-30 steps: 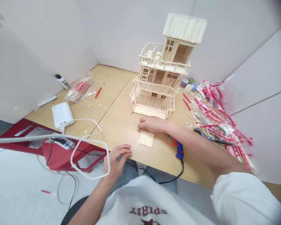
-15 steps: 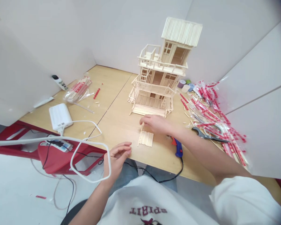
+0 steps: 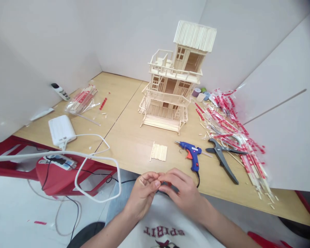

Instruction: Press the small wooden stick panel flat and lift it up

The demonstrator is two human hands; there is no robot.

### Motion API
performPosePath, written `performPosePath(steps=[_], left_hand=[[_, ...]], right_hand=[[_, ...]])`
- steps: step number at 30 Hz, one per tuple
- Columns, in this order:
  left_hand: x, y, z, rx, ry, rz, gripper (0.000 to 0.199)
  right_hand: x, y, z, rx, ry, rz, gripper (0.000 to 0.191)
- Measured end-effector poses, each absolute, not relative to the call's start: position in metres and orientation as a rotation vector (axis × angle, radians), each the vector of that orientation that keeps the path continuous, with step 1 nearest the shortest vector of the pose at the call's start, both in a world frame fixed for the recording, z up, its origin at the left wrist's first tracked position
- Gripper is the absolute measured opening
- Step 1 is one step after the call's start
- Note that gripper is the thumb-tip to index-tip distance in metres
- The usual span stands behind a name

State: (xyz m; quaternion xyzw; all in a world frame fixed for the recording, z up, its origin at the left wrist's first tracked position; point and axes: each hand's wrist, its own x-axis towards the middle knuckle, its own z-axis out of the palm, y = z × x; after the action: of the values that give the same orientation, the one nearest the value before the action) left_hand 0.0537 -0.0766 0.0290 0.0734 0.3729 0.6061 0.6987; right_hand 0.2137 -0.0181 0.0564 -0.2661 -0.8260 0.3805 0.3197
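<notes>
My left hand (image 3: 146,191) and my right hand (image 3: 179,191) meet in front of my shirt, just off the table's front edge. Their fingertips are pinched together; whatever lies between them is too small or hidden to name. Beyond them on the table lies a small panel of short wooden sticks (image 3: 159,152), with one longer stick along its left side. A blue glue gun (image 3: 193,153) rests on its side to the right of the panel. Behind stands a three-storey wooden stick house (image 3: 170,86) with balconies and a slatted roof.
Black-handled cutters (image 3: 220,156) and a pile of sticks in red-and-clear wrappers (image 3: 229,120) cover the right side. At left are a white power bank (image 3: 61,131), a looping white cable (image 3: 120,179) and bagged sticks (image 3: 82,100). Thread spools (image 3: 200,97) sit beside the house.
My right hand has come back from near the house, over the stick panel, to my left hand. My left hand has moved right, and the fingertips now meet. The glue gun and cutters are uncovered.
</notes>
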Motion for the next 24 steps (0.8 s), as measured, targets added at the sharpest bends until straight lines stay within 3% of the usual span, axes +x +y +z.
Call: performPosePath(steps=[24], left_hand=[[0.07,-0.085,0.044,0.498,0.947,1.243,0.03]], right_hand=[[0.231,-0.021,0.036,-0.608,-2.023,0.719,0.017]])
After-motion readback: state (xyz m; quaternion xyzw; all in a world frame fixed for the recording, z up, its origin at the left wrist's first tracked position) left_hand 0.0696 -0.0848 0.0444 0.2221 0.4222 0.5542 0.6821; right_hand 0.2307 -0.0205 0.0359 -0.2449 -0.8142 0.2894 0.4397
